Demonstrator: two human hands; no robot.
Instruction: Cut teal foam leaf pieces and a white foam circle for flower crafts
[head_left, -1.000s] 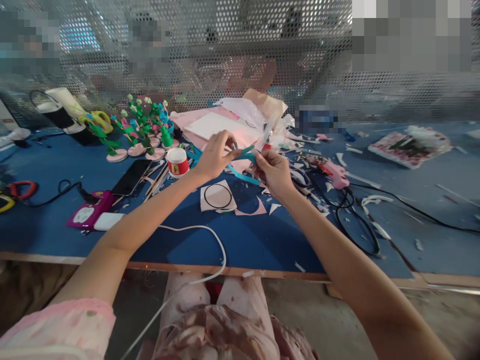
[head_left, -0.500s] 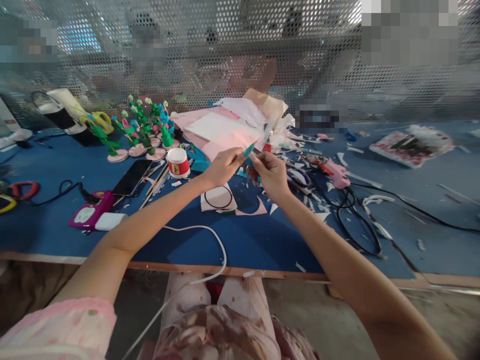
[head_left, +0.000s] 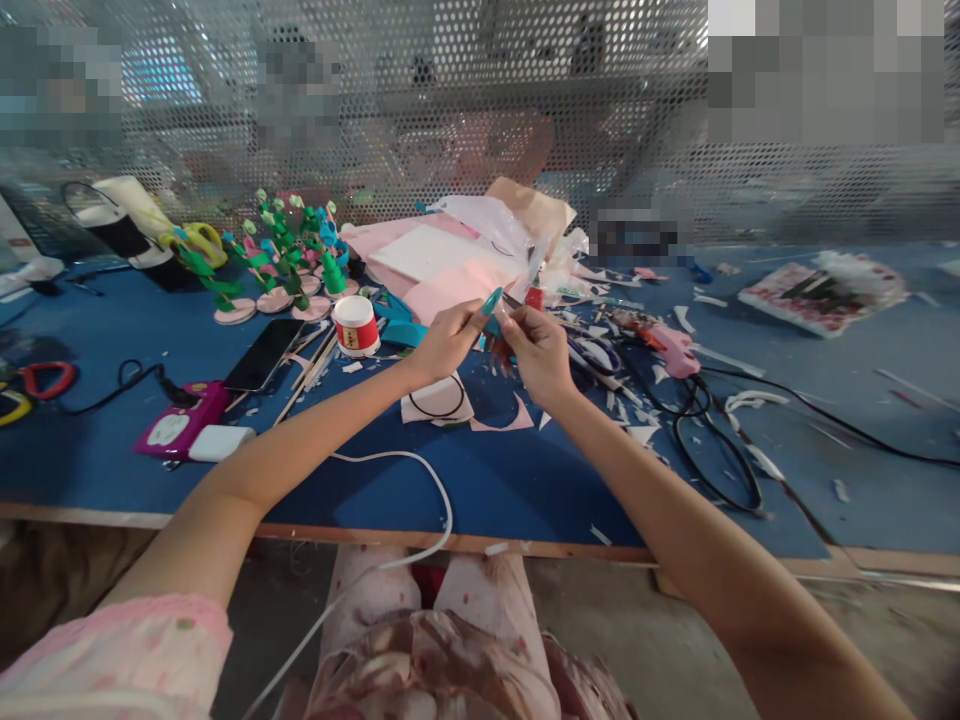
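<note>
Above the middle of the table my left hand (head_left: 450, 342) and my right hand (head_left: 541, 350) meet, fingertips almost touching. A small piece of teal strip (head_left: 492, 302) is pinched between them, held by both hands. A thin dark tip (head_left: 511, 300) pokes up by my right fingers; I cannot make out what it is. Just left of my left hand, more blue strip (head_left: 405, 332) lies by a red and white paper cup (head_left: 356, 327). Below my hands rests a white card with a black circle (head_left: 437, 397), partly covered by my left hand.
Green and blue craft plants (head_left: 300, 240) on pink round bases stand at the back left. A black phone (head_left: 264, 356), purple power strip (head_left: 184, 425) and white cable (head_left: 427, 465) lie on the left. Paper scraps and a pink glue gun (head_left: 673, 350) are on the right.
Both hands have drawn closer together and my left hand has lowered. The long loop of blue strip that hung between them a second ago is now mostly hidden, with a short piece showing.
</note>
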